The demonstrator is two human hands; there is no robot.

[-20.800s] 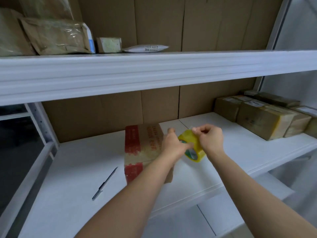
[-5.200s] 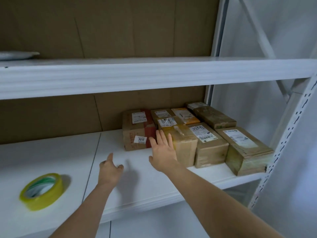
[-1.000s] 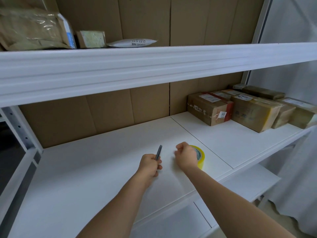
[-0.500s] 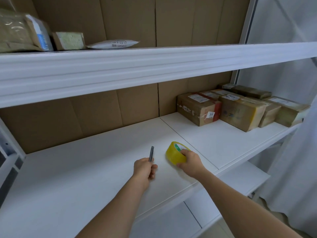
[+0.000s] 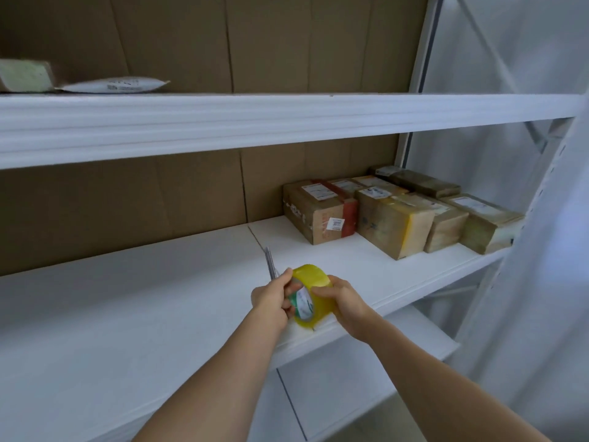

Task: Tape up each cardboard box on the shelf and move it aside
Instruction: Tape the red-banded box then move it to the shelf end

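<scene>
Surface: white shelf [image 5: 134,314], cardboard backing.
Tape roll [image 5: 310,296]: on edge, both hands' fingers grasping.
Left hand [image 5: 271,298]: also grips upright pen [image 5: 271,263].
Right hand [image 5: 342,301]: on the roll's right side.
Boxes [image 5: 322,212]: right of fingers.

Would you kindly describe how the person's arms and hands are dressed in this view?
Both forearms are bare right to the bottom edge of the frame, with no sleeves in view. The left hand and right hand wear no gloves, and no watch, bracelet or ring shows on the parts visible.

I see white metal shelving [image 5: 287,116], brown cardboard backing [image 5: 178,199] behind it, pale translucent sheeting [image 5: 516,52] to its right, soft daylight
</scene>
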